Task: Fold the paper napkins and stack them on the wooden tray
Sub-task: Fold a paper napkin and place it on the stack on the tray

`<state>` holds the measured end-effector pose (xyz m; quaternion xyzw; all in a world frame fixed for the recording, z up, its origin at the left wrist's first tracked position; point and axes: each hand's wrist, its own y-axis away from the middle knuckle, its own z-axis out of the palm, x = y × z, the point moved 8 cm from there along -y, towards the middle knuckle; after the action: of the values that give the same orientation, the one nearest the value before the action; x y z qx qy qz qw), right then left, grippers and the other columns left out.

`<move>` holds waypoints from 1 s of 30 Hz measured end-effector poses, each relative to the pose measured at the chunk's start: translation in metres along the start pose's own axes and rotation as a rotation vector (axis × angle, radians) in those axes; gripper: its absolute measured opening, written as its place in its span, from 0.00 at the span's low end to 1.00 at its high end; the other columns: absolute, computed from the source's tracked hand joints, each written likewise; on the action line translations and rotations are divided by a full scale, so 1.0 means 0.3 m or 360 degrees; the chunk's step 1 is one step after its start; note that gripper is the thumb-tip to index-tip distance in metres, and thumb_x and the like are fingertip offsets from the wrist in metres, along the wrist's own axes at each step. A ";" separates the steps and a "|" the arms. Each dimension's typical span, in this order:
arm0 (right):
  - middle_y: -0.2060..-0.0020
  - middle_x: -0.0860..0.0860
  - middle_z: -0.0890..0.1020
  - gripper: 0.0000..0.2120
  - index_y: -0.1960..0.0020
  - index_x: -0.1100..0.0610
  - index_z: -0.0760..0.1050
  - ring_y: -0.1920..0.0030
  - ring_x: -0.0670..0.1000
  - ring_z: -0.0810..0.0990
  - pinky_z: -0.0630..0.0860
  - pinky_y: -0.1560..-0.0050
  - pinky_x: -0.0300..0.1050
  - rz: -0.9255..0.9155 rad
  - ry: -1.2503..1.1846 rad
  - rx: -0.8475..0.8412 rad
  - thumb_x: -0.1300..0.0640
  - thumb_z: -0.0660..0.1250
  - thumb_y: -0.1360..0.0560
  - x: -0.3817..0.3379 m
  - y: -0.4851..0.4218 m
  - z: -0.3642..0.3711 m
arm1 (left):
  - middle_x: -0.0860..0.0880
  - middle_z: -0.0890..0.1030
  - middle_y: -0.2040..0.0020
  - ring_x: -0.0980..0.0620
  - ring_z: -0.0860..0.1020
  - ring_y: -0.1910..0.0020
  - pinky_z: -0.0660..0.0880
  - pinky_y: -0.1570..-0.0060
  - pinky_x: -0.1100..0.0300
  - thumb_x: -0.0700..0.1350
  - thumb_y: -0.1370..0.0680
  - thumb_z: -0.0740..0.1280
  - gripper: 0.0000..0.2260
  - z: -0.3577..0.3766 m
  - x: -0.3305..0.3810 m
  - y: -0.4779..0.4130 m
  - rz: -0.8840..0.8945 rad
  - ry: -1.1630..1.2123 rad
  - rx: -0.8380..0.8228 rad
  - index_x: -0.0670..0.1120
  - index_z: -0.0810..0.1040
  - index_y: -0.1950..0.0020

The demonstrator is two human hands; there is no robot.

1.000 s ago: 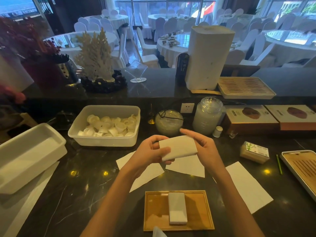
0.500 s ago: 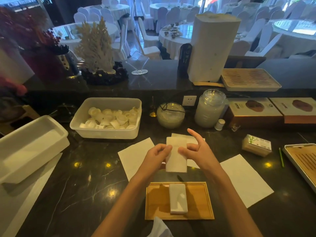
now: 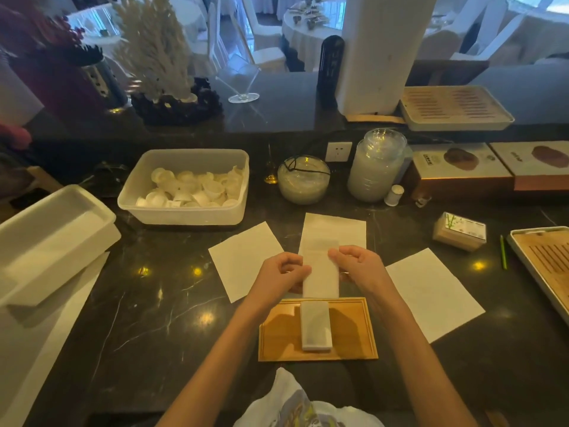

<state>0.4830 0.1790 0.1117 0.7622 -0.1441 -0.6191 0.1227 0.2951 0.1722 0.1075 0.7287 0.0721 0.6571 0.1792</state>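
A folded white napkin hangs upright between my two hands, just above the far edge of the wooden tray. My left hand pinches its left edge and my right hand pinches its right edge. A stack of folded napkins lies lengthwise in the middle of the tray. Three flat unfolded napkins lie on the dark counter: one at the left, one behind my hands, one at the right.
A white tub of small cups stands at the back left, a long white tray at the far left. A glass bowl, a jar, a toothpick box and a slatted tea tray lie right.
The held napkin turned from lying crosswise to standing lengthwise, and both hands lowered it toward the tray. My view tilted down and closer to the counter.
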 end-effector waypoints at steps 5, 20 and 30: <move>0.47 0.45 0.85 0.11 0.40 0.49 0.81 0.48 0.47 0.85 0.84 0.53 0.40 0.0150 0.0093 -0.0309 0.50 0.70 0.22 0.173 0.021 0.052 | 0.49 0.85 0.53 0.55 0.87 0.57 0.85 0.59 0.59 0.42 0.22 0.72 0.03 0.022 -0.172 0.006 -0.0133 -0.0054 0.0027 0.50 0.81 0.51; 0.53 0.47 0.80 0.21 0.30 0.56 0.74 0.53 0.45 0.78 0.75 0.59 0.32 0.0285 0.0457 0.0041 0.58 0.70 0.22 0.603 0.015 0.117 | 0.43 0.81 0.49 0.49 0.81 0.57 0.76 0.66 0.65 0.43 0.21 0.71 0.07 0.105 -0.579 -0.009 -0.0596 -0.0325 0.0198 0.45 0.76 0.46; 0.50 0.47 0.80 0.21 0.29 0.53 0.74 0.55 0.43 0.78 0.77 0.56 0.33 0.0155 0.0655 0.0153 0.54 0.70 0.21 0.605 0.021 0.129 | 0.43 0.81 0.52 0.50 0.80 0.61 0.78 0.65 0.63 0.42 0.19 0.68 0.05 0.093 -0.596 -0.004 -0.0547 -0.0342 0.0263 0.44 0.76 0.45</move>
<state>0.4794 0.1053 -0.0588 0.8695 -0.1821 -0.4363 0.1428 0.3001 0.1078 -0.0617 0.7838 0.2293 0.5272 0.2351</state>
